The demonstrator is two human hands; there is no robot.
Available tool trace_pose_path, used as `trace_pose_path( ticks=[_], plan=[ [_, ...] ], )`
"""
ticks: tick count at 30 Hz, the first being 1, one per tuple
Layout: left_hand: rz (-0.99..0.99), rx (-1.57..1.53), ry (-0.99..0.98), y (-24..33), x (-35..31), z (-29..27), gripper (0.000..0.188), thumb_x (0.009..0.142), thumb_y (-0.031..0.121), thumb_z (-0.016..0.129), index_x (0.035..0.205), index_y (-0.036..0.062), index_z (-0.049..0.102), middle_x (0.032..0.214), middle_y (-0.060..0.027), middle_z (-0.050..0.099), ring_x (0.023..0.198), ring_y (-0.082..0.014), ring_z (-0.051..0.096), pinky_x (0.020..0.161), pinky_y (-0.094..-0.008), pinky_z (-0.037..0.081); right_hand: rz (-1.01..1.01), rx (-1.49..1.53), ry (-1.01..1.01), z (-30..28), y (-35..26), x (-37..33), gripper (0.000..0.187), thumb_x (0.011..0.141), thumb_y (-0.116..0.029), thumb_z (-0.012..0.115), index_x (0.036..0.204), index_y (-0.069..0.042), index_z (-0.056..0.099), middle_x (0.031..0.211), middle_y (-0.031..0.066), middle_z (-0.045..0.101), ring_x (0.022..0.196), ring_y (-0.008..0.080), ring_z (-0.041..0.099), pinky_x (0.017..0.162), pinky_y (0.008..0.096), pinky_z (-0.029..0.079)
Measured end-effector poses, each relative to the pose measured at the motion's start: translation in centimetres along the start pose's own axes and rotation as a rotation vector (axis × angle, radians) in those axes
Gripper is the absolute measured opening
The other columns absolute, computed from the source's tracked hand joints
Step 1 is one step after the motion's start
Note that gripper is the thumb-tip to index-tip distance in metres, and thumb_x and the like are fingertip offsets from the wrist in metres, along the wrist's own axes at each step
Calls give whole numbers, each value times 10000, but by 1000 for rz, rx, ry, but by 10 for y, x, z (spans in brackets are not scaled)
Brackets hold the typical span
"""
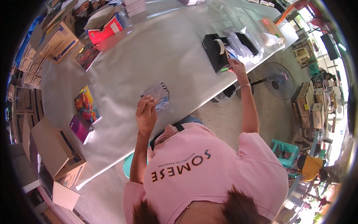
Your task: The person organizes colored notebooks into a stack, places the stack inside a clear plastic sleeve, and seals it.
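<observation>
My left hand is on a small spiral notebook in a clear plastic wrapper, its fingers curled over the near edge and pressing it against the table. Loose wrapper film sticks out around the notebook. Farther right, my right hand reaches to the front end of a black tape dispenser with a pale tape roll in it. Its fingertips look pinched together there; whatever lies between them is too small to make out.
Beside the dispenser lies a bundle of black spiral coils in clear plastic. Colourful notebooks lie on the left of the plastic-covered table. An open carton stands at the near left. A floor fan stands past the right edge.
</observation>
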State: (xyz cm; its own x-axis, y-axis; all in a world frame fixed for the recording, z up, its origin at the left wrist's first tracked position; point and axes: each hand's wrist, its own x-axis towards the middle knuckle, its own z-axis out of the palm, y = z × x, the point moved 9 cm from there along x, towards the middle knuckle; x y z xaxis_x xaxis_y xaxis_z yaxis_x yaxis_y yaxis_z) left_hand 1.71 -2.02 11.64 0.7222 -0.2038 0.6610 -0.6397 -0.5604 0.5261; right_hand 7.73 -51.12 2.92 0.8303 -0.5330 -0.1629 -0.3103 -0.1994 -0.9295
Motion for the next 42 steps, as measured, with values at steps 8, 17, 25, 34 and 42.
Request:
trace_pose_path(
  ticks=[8,17,25,34,42],
  plan=[
    [-57,-29,28,0,2,3,134,755,-61,672,768,53,605,910,-46,622,963,-236,624,801,-349,533,0,37,-114,-5,-8,4,282,884,-275,672,981,-14,628,819,26,649,660,119,647,595,223,515],
    [-2,19,18,-4,-2,0,187,702,-79,680,814,67,652,952,-46,621,987,-248,627,817,-358,533,-58,52,81,-8,24,-43,133,886,-78,591,890,54,573,763,109,619,582,168,637,491,271,536],
    [56,42,42,-4,-10,-1,174,715,-48,701,793,81,614,979,-27,618,1012,-247,626,763,-349,556,54,236,-366,154,-47,-172,274,924,-309,609,897,-37,590,725,31,595,508,78,542,431,208,404],
    [71,-7,39,-4,-10,1,172,727,-69,687,837,59,657,1006,-45,633,1044,-261,619,851,-370,522,62,235,-443,254,-100,-247,244,894,-230,661,817,-16,573,658,36,620,441,61,528,367,210,387],
    [-74,175,-344,11,12,10,622,774,124,627,1361,86,426,1433,-150,367,1354,-331,320,1115,-497,234,44,212,-345,253,-85,-245,304,876,-230,685,714,-6,559,599,46,596,474,82,548,393,232,417]
  ],
)
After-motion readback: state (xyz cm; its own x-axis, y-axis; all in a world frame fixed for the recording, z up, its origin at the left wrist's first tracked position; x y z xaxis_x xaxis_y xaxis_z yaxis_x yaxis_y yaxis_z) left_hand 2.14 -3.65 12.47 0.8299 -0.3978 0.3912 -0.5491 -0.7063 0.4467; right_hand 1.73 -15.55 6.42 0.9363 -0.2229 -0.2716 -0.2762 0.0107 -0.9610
